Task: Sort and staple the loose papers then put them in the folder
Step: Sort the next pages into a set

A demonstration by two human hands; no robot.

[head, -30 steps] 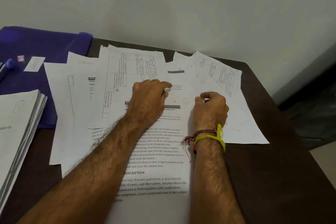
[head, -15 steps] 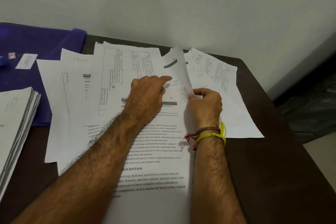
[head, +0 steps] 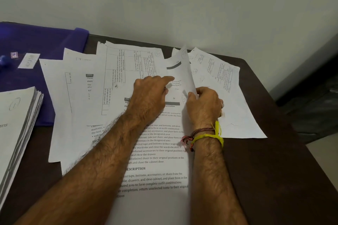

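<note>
- Nearest the camera, a printed sheet (head: 155, 173) with instruction text lies on the dark desk (head: 265, 179), on top of the spread of loose papers (head: 76, 97).
- Just beyond it, the left hand (head: 150, 98) rests flat on the spread, fingers straight, forefinger stretched toward the lifted page.
- Beside it, the right hand (head: 204, 106), with thread bands at the wrist, pinches the edge of a lifted sheet (head: 182, 71) between thumb and fingers; the sheet stands curled up off the pile.
- At the left edge, a thick stack of papers (head: 18, 124) sits apart, partly over the purple folder (head: 36, 45), which lies closed at the far left corner.
- No stapler can be made out.
- Judging by this, sorting is in hand; stapling and filing are not yet reached.
- Next, the lifted sheet likely needs drawing clear while the left hand pins its neighbours, then matching by its circled mark.
</note>
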